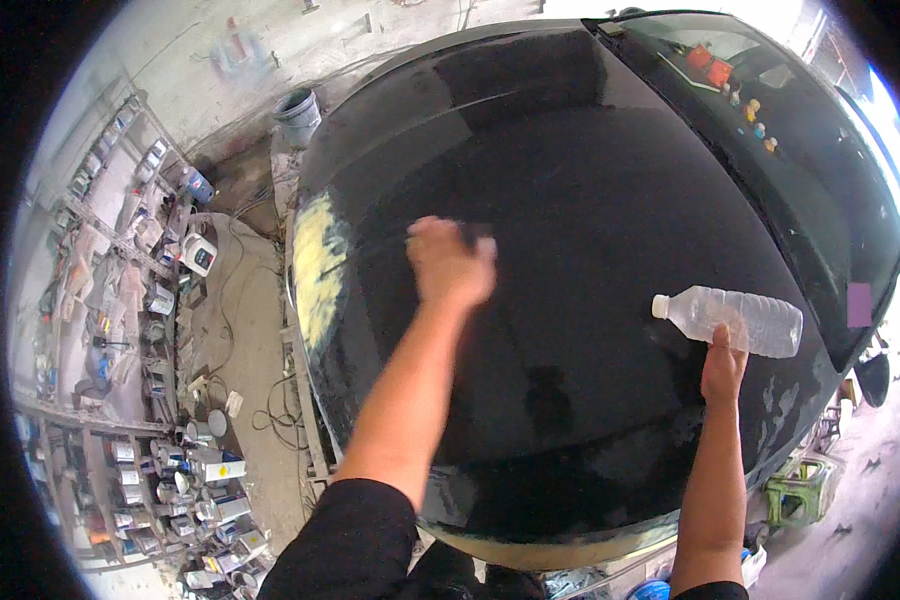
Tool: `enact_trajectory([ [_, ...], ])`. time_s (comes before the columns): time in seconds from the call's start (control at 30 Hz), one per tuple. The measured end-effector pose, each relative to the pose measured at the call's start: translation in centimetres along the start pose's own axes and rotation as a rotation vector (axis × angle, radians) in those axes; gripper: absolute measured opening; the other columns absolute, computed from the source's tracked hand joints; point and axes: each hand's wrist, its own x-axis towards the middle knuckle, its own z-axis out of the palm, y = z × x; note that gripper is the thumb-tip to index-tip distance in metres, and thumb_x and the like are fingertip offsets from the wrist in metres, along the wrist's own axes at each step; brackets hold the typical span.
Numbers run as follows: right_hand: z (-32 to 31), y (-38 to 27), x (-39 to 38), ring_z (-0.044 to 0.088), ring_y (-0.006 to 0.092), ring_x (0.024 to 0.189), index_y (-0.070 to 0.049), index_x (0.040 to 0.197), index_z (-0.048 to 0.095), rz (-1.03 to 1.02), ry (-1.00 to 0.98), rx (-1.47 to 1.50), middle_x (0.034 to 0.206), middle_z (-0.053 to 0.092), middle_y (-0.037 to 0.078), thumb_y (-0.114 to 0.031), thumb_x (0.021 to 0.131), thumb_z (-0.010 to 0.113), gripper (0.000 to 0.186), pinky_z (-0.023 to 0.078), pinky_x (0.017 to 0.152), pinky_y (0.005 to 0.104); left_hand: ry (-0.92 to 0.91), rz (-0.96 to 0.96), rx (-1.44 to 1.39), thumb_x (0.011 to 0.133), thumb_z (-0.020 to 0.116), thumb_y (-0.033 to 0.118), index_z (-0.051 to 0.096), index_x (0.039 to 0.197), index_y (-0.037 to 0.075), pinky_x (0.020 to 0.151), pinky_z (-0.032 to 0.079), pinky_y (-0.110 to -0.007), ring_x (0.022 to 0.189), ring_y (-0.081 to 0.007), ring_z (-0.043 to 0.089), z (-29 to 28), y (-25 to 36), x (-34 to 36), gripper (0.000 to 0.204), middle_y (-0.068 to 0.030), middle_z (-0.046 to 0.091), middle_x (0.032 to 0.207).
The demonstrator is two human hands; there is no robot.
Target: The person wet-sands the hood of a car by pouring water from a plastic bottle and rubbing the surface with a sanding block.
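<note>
A black car hood [570,200] spreads out in front of me, with a pale yellow filler patch [320,265] on its left edge. Over the hood's left-middle part is my left hand [452,262], blurred by motion. Its fingers are curled, and a small dark thing seems to sit between thumb and fingers; what it is I cannot make out. My right hand [722,370] is closed around a clear plastic bottle [745,320] over the hood's right side. The bottle lies nearly level, its white cap pointing left.
The windshield [770,110] rises at the far right, with small figures behind it. A bucket [297,115] stands by the far wall. Shelves [100,420] crowded with cans line the left. A hose lies on the floor, and a green stool [802,490] stands at lower right.
</note>
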Motion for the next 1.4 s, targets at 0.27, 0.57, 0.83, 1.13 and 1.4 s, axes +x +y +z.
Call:
enact_trajectory([
  [0.27,0.3,-1.0,0.2,0.053,0.021,0.116,0.0,0.133,0.051,-0.016,0.027,-0.076,0.126,0.057,0.01,-0.025,0.091,0.068,0.052,0.039,0.103,0.0353,-0.079,0.599,-0.193,0.087,0.065,0.04,0.052,0.129,-0.004,0.116,0.026,-0.048,0.138,-0.0407,0.034,4.6,8.1,-6.0,0.062,-0.0253,0.04,0.146],
  [0.57,4.5,-1.7,7.5,0.056,0.0192,0.114,-0.008,0.136,0.049,-0.029,0.185,0.273,0.13,0.055,0.006,-0.024,0.094,0.069,0.048,0.05,0.088,0.0355,0.036,-0.342,0.137,0.098,0.045,0.051,0.034,0.145,-0.007,0.12,0.016,-0.045,0.145,-0.0385,0.024,2.0,-23.0,8.7,0.075,-0.0241,0.031,0.154],
  [0.83,3.7,-0.2,8.2,0.057,0.0189,0.111,-0.007,0.135,0.05,-0.154,0.207,0.128,0.125,0.057,0.007,-0.027,0.094,0.069,0.049,0.05,0.089,0.0339,-0.27,0.387,0.065,0.091,0.058,0.046,0.065,0.116,-0.006,0.109,0.036,-0.045,0.128,-0.0387,0.048,6.5,14.2,11.5,0.058,-0.0264,0.057,0.128],
  [1.13,2.7,-0.2,8.3,0.055,0.0207,0.114,-0.004,0.134,0.052,-0.171,0.191,0.07,0.126,0.057,0.009,-0.027,0.092,0.071,0.052,0.045,0.098,0.035,0.174,0.332,-0.029,0.084,0.069,0.031,0.062,0.109,-0.004,0.103,0.04,-0.049,0.121,-0.0431,0.05,6.2,-2.6,9.5,0.044,-0.0256,0.057,0.124],
  [1.4,5.1,-1.4,7.2,0.056,0.0235,0.113,-0.002,0.128,0.055,-0.159,0.111,-0.052,0.122,0.059,0.012,-0.028,0.091,0.072,0.049,0.044,0.1,0.0368,-0.078,-0.677,0.107,0.096,0.026,0.068,0.027,0.151,-0.005,0.121,0.012,-0.046,0.15,-0.0353,0.013,2.7,-29.3,14.0,0.091,-0.0226,0.02,0.16],
])
